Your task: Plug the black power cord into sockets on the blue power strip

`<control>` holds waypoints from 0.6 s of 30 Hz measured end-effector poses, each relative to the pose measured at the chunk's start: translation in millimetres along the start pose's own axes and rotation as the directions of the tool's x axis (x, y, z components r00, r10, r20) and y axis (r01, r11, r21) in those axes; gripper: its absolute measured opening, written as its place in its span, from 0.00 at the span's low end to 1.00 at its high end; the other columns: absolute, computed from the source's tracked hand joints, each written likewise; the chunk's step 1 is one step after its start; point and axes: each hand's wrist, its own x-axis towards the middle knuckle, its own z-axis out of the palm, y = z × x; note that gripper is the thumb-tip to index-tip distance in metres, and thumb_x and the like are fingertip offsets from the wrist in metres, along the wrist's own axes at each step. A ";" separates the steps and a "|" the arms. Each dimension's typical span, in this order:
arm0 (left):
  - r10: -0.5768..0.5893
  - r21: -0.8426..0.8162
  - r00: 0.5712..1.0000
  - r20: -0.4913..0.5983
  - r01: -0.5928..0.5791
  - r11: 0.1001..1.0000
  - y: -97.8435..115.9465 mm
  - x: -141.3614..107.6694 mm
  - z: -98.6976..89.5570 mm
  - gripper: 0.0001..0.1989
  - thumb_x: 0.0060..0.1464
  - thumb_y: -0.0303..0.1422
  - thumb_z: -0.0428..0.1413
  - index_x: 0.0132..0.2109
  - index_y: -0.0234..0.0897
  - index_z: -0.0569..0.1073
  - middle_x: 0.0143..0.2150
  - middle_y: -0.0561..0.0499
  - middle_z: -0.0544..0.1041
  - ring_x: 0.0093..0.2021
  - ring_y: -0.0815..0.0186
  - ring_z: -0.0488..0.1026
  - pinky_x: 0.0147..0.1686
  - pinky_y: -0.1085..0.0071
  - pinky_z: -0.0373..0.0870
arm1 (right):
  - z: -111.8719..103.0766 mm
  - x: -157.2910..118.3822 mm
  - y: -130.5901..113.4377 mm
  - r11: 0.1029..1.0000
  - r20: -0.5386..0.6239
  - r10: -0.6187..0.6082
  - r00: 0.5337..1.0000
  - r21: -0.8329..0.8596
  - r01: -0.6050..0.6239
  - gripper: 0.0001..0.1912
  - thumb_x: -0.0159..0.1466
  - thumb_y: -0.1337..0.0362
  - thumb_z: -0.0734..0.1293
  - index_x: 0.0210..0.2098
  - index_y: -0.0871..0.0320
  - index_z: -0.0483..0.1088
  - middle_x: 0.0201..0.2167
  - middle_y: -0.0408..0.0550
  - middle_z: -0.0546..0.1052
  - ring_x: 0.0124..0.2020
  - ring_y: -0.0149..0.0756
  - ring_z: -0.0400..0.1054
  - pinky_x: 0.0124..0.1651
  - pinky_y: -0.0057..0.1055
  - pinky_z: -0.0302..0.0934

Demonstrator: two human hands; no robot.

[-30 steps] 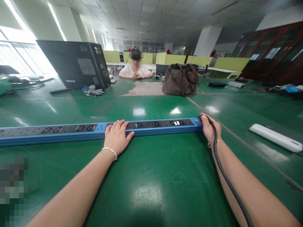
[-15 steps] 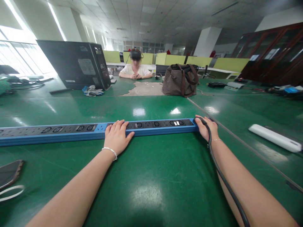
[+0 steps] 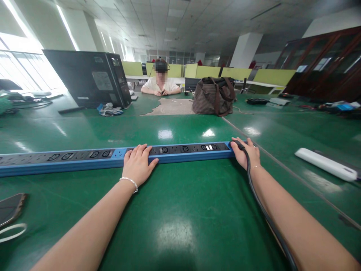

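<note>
A long blue power strip (image 3: pixel 180 154) with black sockets lies across the green table, running out of view at the left. My left hand (image 3: pixel 138 162) is wrapped over its middle, fingers on top and thumb along the near side. At the strip's right end, my right hand (image 3: pixel 246 153) grips the end piece, where a thick black cable (image 3: pixel 255 190) comes out. That cable passes over the hand and runs down along my right forearm. The fingers on the strip's far side are partly hidden.
A white bar-shaped device (image 3: pixel 325 164) lies at the right, a phone (image 3: pixel 12 207) at the left edge. Farther back stand a black computer case (image 3: pixel 87 79), gloves (image 3: pixel 109 109) and a brown bag (image 3: pixel 213 96). A person (image 3: pixel 160 84) sits across the table (image 3: pixel 169 210).
Both hands keep their places on the strip. The whole view has shifted very slightly, and the right hand's fingers look a little more raised at the strip's end.
</note>
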 end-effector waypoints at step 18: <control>0.010 0.005 1.000 0.007 -0.010 1.000 -0.9 -0.4 0.4 0.27 0.58 0.46 0.42 0.59 0.38 0.62 0.62 0.43 0.64 0.62 0.54 0.57 0.60 0.53 0.50 | 6.8 -7.3 0.4 1.000 -0.094 -0.007 0.996 0.013 0.009 0.23 0.64 0.52 0.55 0.52 0.51 0.70 0.53 0.51 0.72 0.61 0.48 0.56 0.61 0.56 0.42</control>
